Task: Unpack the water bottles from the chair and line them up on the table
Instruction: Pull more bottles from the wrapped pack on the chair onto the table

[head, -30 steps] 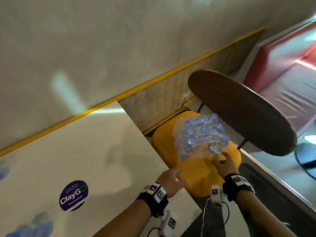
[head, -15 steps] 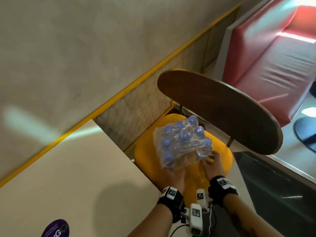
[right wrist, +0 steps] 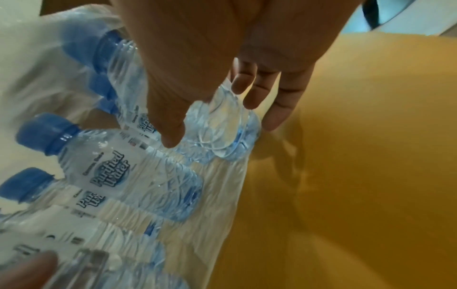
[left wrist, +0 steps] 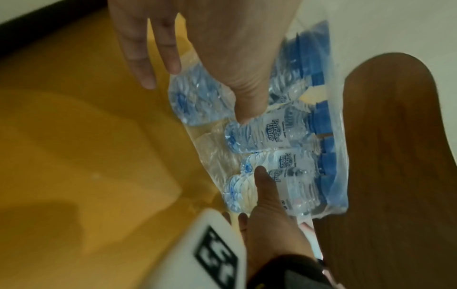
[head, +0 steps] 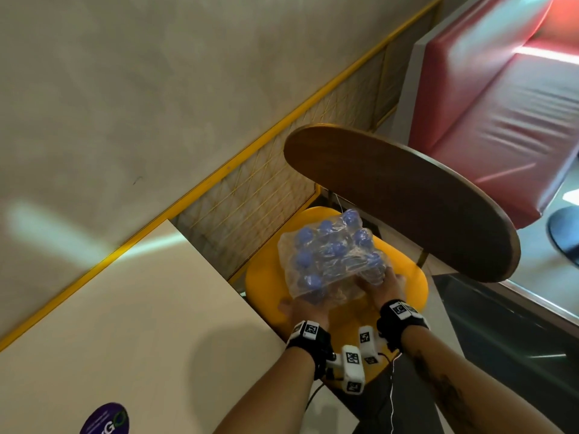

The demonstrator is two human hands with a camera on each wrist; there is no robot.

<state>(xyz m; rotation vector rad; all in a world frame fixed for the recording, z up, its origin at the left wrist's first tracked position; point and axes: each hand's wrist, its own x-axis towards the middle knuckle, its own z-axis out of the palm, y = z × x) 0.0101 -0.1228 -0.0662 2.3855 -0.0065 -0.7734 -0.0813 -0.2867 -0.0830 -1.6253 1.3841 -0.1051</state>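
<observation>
A pack of water bottles [head: 332,258] with blue caps, wrapped in clear plastic, sits tilted on the yellow chair seat [head: 407,292]. My left hand [head: 308,305] holds the pack's near left corner. In the left wrist view its thumb presses the bottles [left wrist: 284,136] while the fingers [left wrist: 148,64] reach under their bases. My right hand [head: 387,285] grips the near right corner. The right wrist view shows its thumb and curled fingers [right wrist: 249,93] round the end bottle [right wrist: 222,136]. I cannot tell whether the pack is off the seat.
The cream table [head: 141,308] lies to the left of the chair, with a purple sticker [head: 106,421] near its front edge. The brown chair back [head: 401,202] rises just behind the pack. Beyond it stands a red bench [head: 501,104]. A yellow mesh panel [head: 266,198] lines the wall.
My left hand has moved from the seat's edge onto the pack, and my right hand has closed round its corner. The pack now sits tilted, nearer to me.
</observation>
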